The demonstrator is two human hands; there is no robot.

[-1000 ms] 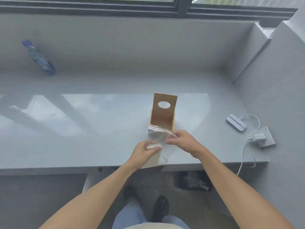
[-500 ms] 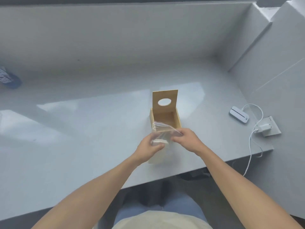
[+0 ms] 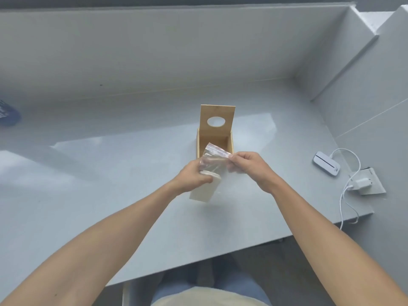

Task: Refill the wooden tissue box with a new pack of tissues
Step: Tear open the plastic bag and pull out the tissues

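The wooden tissue box (image 3: 214, 142) stands open on the grey counter (image 3: 110, 173), its lid with an oval hole (image 3: 216, 119) upright at the back. Just in front of it I hold a pack of tissues (image 3: 204, 191) in a clear plastic wrapper (image 3: 213, 160). My left hand (image 3: 193, 178) grips the pack near its upper end. My right hand (image 3: 248, 165) pinches the loose top of the wrapper and pulls it to the right. The box's inside is partly hidden by the wrapper.
A white flat device (image 3: 326, 163) with a cable lies at the right, beside a white charger (image 3: 362, 183) plugged into a socket plate. A blue bottle (image 3: 7, 113) lies at the far left edge. The counter's front edge runs below my forearms.
The view has tilted down and closer, so the window is out of sight. My hands have lifted the pack slightly toward the box, and the wrapper's top is pulled further open.
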